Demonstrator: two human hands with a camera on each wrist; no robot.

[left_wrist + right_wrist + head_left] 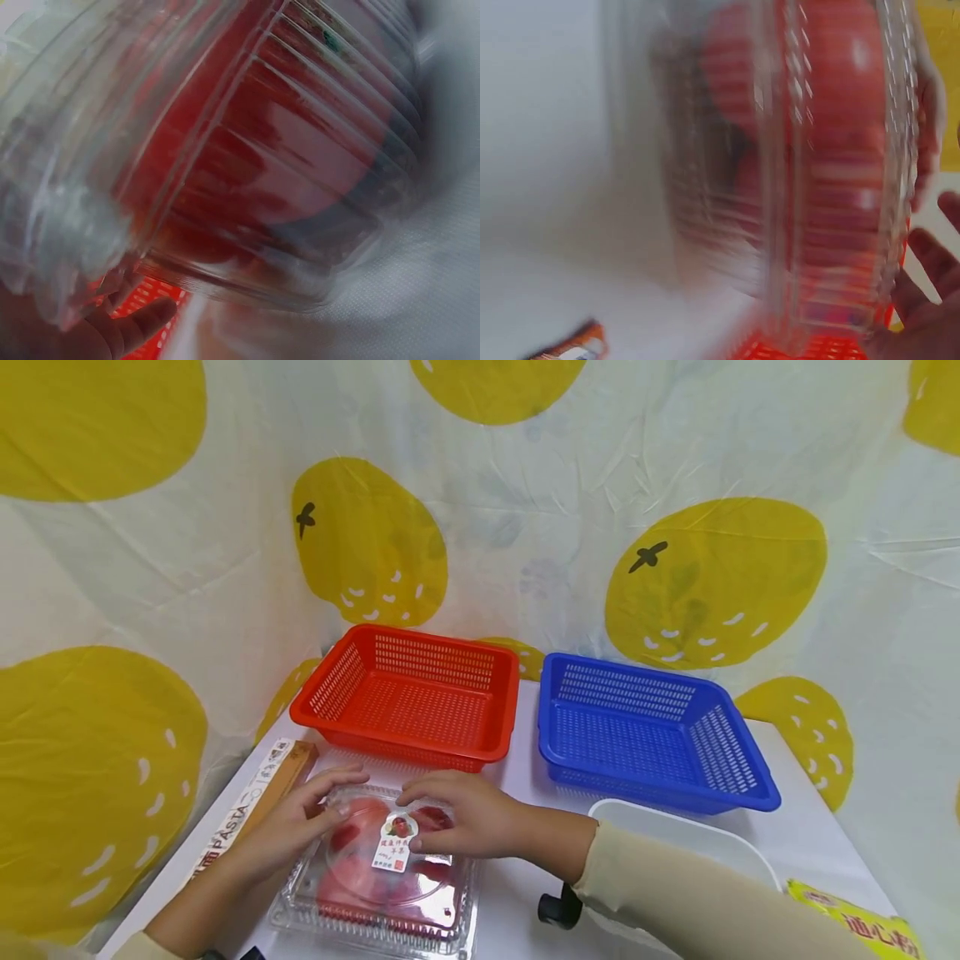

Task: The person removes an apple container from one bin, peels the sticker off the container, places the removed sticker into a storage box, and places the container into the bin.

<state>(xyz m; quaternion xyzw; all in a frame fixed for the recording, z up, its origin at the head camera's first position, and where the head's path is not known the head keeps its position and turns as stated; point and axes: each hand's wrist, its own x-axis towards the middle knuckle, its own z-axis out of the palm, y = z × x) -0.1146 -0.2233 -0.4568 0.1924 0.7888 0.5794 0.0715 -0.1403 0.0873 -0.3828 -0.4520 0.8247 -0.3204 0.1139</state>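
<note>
Cream cloth sleeve (690, 885) at near right — leftward, squarish clear plastic box with red contents (372, 891), lying directly between left hand (288, 827) at far-left edge and right hand (476, 818) over far-right lid, equally close, fingers loose and apart — red perforated plastic basket (420, 706) just beyond.

The left hand (296, 827) and right hand (468, 817) touch a clear plastic box (367, 931) near a red basket (427, 706).

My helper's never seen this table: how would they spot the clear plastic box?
Find the red basket. In front of it, by the left hand and right hand, is the clear plastic box; unlike the pasta box beside it, it shows red contents.
</note>
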